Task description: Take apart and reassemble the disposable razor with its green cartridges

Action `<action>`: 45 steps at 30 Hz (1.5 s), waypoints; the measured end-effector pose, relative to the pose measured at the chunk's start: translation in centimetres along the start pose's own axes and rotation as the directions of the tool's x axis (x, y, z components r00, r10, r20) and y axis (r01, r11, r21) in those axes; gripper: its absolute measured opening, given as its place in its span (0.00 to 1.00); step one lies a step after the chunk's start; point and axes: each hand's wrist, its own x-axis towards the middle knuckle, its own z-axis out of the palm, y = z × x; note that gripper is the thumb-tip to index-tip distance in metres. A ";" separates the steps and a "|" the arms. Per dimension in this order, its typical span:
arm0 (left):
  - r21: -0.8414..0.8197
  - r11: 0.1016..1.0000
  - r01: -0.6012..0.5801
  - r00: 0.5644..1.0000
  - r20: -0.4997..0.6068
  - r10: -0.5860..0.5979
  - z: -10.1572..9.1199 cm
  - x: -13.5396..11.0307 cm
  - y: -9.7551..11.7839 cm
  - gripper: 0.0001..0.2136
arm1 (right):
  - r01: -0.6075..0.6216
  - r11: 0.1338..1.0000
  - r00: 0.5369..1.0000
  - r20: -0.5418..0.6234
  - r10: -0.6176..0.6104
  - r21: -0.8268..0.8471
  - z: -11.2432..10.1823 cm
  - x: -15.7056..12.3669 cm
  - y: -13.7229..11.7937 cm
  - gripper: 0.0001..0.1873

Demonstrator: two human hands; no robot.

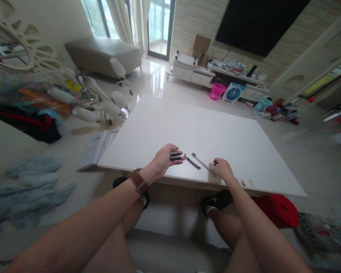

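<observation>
a: where is there open room on the white table [187, 121]?
b: the far half and both sides lie bare; a hand passes freely there.
a: and what is in the way?
b: near the front edge, a dark tool [192, 162] and a pale tool [201, 163] lie between the left hand [165, 159], which grips black clips [175, 156], and the right hand [222, 168]. two small bits [246, 183] lie just to the right.

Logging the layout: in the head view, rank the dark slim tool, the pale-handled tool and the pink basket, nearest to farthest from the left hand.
1. dark slim tool: table, just right of the left hand.
2. pale-handled tool: farther right, at the right hand.
3. pink basket: far off, on the floor.
</observation>
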 end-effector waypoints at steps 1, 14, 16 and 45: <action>0.002 1.000 0.003 1.000 0.003 -0.003 0.0 0.0 0.0 0.03 | 0.018 0.999 1.000 -0.011 -0.018 0.030 -0.4 0.0 -0.6 0.12; 0.066 0.996 0.064 0.994 0.085 -0.070 0.1 -0.3 -0.8 0.07 | 0.593 0.597 0.798 -0.497 -0.342 0.541 -7.6 -5.7 -14.4 0.09; 0.070 0.995 0.065 0.992 0.100 -0.072 0.2 -0.4 -0.8 0.06 | 0.643 0.580 0.758 -0.526 -0.386 0.501 -7.6 -6.5 -15.5 0.10; 0.069 0.996 0.050 0.976 0.209 -0.063 0.3 -0.5 -1.4 0.07 | 0.732 0.578 0.674 -0.502 -0.542 0.360 -6.2 -7.9 -16.9 0.11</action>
